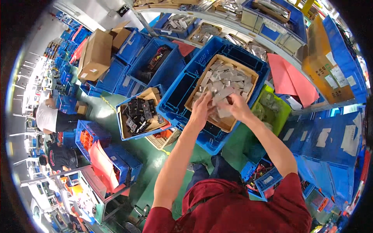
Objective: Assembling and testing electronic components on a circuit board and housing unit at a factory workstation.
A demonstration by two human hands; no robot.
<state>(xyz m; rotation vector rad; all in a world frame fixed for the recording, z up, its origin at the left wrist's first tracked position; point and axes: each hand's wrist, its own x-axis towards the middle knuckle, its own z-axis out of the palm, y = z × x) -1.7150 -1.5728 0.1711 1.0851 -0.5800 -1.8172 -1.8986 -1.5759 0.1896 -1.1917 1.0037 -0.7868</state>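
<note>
Evidently the right hand [238,110] has its thumb and fingers narrowed on a flat, silver-grey metal plate [223,93], while the left hand [201,110] curls in beside it; whether the left grip has a piece of its own, or only steadies this one, I cannot tell. The plate lies between the two hands, just above a loose heap of similar grey metal pieces [229,73] in a shallow, brown cardboard tray [239,65]. Thin metal like this probably has sharp edges, so a light pinch on the flat faces seems wiser than a squeeze along the rim, and bare fingertips should not be pushed deep among the tangled pieces. Lifting one plate clear before turning it would help stop neighbours from catching and sliding. The tray sits inside a large blue plastic crate [169,110], with both forearms reaching over its near side; low, steady wrists would suit that reach. Left of it stands a smaller cardboard-lined blue crate [121,128] of black parts [140,109], and to the right a lime-green plastic bin [285,113], both near enough that dropped pieces could stray into them.
</note>
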